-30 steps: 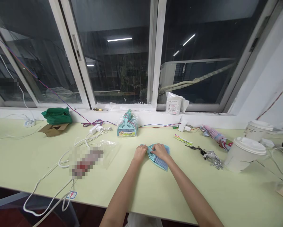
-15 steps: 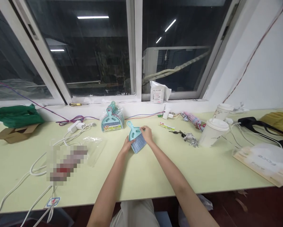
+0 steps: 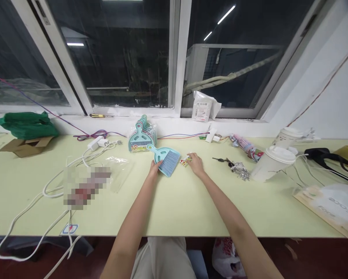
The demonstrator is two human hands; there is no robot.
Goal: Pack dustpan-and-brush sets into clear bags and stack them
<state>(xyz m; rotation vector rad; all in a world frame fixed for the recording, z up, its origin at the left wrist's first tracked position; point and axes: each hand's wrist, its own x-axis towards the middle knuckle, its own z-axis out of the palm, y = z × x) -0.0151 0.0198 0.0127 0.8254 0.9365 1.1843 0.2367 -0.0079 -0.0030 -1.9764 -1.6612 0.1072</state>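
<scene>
My left hand [image 3: 154,169] grips the lower left edge of a turquoise mini dustpan [image 3: 160,159], tilted with its handle to the upper left. A small brush with blue-grey bristles [image 3: 169,162] lies nested in it. To the right, my right hand [image 3: 196,164] is closed on a small colourful label card [image 3: 186,161], partly covered by the fingers and close to the table surface. Behind the dustpan, against the wall, stands a row of similar turquoise dustpan sets [image 3: 141,136] in clear wrapping.
Left are white cables [image 3: 47,193], a clear plastic bag [image 3: 118,172], an open cardboard box [image 3: 28,146] and a green cloth bundle [image 3: 28,124]. Right are keys [image 3: 240,169], a folded umbrella [image 3: 246,147], lidded paper cups [image 3: 274,164] and a tissue pack [image 3: 333,207].
My right hand has left the brush, moved right and taken the label card from the table, bringing it nearer the dustpan. The dustpan has turned, its handle now pointing further left.
</scene>
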